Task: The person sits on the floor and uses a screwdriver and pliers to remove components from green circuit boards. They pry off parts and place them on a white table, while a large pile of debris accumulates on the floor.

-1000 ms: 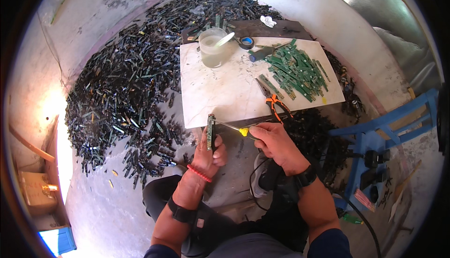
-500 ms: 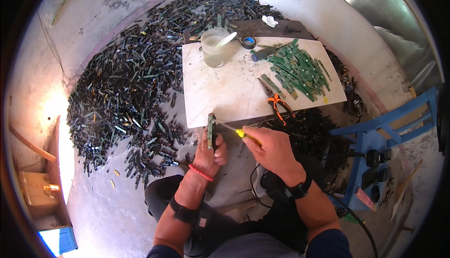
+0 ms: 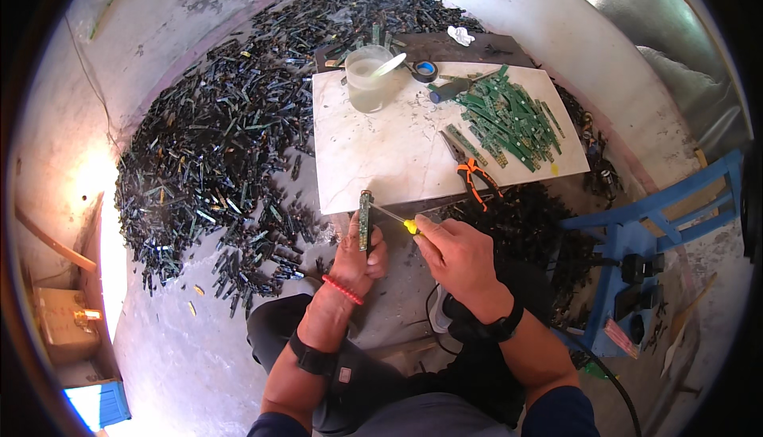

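My left hand [image 3: 355, 256] is closed round a narrow green circuit board strip [image 3: 365, 221], held upright just off the near edge of the white board. In my right hand [image 3: 457, 256] is a screwdriver [image 3: 410, 226] with a yellow handle. Its thin metal shaft points left, and the tip is at the strip's upper part; whether it touches cannot be made out. Beyond the hands, pliers [image 3: 470, 169] with orange and black handles lie at the white board's [image 3: 381, 163] front edge. A pile of green circuit strips [image 3: 513, 119] covers the board's right side.
A cloudy plastic cup [image 3: 368, 87] with a pale utensil stands at the board's far left, near a roll of tape [image 3: 425, 70] and a dark-handled tool [image 3: 451, 90]. A large heap of dark strips [image 3: 214, 143] spreads left. At right is a blue chair [image 3: 636, 234].
The strip and my left hand have shifted slightly right, and the strip has turned a little. My right hand and the screwdriver have moved slightly with them, a little lower.
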The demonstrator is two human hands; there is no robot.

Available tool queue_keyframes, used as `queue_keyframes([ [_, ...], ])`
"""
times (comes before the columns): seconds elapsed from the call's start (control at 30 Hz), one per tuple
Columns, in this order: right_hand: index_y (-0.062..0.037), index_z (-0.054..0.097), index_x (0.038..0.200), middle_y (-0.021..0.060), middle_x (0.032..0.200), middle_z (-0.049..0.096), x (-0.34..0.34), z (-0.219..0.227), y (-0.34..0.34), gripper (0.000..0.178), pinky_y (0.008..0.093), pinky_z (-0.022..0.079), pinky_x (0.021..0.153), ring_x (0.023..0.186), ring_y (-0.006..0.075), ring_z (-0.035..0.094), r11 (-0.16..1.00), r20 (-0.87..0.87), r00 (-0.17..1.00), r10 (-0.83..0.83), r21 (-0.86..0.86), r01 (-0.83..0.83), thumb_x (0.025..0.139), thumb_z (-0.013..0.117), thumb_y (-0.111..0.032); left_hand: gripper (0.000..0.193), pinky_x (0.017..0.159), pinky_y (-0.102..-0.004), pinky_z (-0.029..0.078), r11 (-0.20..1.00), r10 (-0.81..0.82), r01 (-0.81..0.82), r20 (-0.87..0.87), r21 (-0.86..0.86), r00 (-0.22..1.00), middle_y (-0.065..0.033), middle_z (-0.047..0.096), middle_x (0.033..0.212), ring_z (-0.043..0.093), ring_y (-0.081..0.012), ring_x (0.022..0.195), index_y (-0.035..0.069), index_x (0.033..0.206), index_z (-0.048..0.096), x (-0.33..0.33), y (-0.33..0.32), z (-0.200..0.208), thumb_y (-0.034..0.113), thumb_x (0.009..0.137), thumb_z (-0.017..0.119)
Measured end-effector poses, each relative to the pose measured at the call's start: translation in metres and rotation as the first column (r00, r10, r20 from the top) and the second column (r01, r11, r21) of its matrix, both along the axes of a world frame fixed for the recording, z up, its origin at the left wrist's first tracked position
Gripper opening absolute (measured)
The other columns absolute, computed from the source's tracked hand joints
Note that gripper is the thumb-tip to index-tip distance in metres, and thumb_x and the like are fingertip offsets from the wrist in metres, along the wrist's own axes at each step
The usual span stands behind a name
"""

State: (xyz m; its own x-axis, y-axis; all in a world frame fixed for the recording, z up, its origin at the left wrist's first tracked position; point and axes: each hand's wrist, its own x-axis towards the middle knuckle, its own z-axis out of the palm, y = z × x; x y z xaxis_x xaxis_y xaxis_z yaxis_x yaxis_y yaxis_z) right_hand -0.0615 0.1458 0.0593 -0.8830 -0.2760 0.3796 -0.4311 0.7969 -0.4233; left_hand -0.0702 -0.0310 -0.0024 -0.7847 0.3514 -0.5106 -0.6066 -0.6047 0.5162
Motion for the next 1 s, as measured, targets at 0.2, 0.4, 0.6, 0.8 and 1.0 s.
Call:
queue_keyframes([
  [0.2, -0.0091, 0.064, 0.102, 0.0077, 0.066, 0.059, 0.010, -0.004, -0.013, 0.022, 0.0376, 0.046, 0.051, 0.064, 0.0283, 0.061, 0.994, 0.114, 0.988, -0.108, 0.003, 0.109, 0.083, 0.064, -0.020, 0.052, 0.035, -0.0257, 0.017, 0.995, 0.031, -0.030, 0.008, -0.096, 0.999, 0.0015, 0.030, 0.046, 0.021, -0.0109, 0.036, 0.015, 0.069, 0.040, -0.004, 0.006, 0.003, 0.057, 0.096, 0.028],
  [0.4, -0.0018, 0.062, 0.100, 0.0057, 0.064, 0.060, 0.001, -0.025, 0.005, 0.023, 0.0307, 0.043, 0.049, 0.052, 0.0135, 0.055, 0.820, 0.489, 0.870, 0.071, -0.525, 0.228, 0.087, 0.059, -0.021, 0.050, 0.034, -0.0243, 0.016, 0.985, 0.019, -0.022, -0.017, -0.173, 1.000, 0.0006, 0.031, 0.046, 0.021, -0.0104, 0.035, 0.014, 0.070, 0.040, -0.005, 0.008, -0.003, 0.055, 0.097, 0.030],
  [0.6, -0.0107, 0.058, 0.080, -0.0071, 0.056, 0.043, -0.012, 0.002, 0.024, 0.020, 0.0196, 0.023, 0.039, 0.044, 0.0005, 0.029, 0.451, 0.848, 0.310, 0.429, -0.499, 0.740, 0.090, 0.058, -0.028, 0.040, 0.042, -0.0293, 0.024, 0.915, -0.005, -0.036, -0.100, -0.403, 0.995, -0.0036, 0.040, 0.056, 0.033, -0.0159, 0.044, 0.012, 0.074, 0.044, -0.007, 0.017, -0.011, 0.047, 0.093, 0.041],
  [0.8, -0.0075, 0.060, 0.093, -0.0055, 0.059, 0.046, -0.016, -0.007, 0.024, 0.020, 0.0214, 0.029, 0.041, 0.044, 0.0046, 0.036, 0.494, 0.832, 0.343, 0.436, -0.540, 0.682, 0.089, 0.059, -0.027, 0.023, 0.073, -0.0458, 0.042, 0.604, -0.181, -0.131, -0.295, -0.786, 0.938, -0.0132, 0.057, 0.088, 0.053, -0.0320, 0.078, 0.004, 0.099, 0.056, -0.015, 0.007, -0.101, 0.014, 0.078, 0.058],
  [1.0, -0.0080, 0.059, 0.115, 0.0075, 0.064, 0.055, 0.005, -0.036, 0.002, 0.031, 0.0329, 0.044, 0.048, 0.054, 0.0239, 0.057, 0.963, 0.150, 0.989, -0.013, -0.266, 0.053, 0.086, 0.062, -0.017, 0.019, 0.072, -0.0459, 0.042, 0.259, -0.408, -0.312, -0.396, -0.914, 0.823, -0.0143, 0.056, 0.085, 0.053, -0.0345, 0.078, 0.004, 0.096, 0.056, -0.020, 0.003, -0.114, 0.010, 0.078, 0.057],
])
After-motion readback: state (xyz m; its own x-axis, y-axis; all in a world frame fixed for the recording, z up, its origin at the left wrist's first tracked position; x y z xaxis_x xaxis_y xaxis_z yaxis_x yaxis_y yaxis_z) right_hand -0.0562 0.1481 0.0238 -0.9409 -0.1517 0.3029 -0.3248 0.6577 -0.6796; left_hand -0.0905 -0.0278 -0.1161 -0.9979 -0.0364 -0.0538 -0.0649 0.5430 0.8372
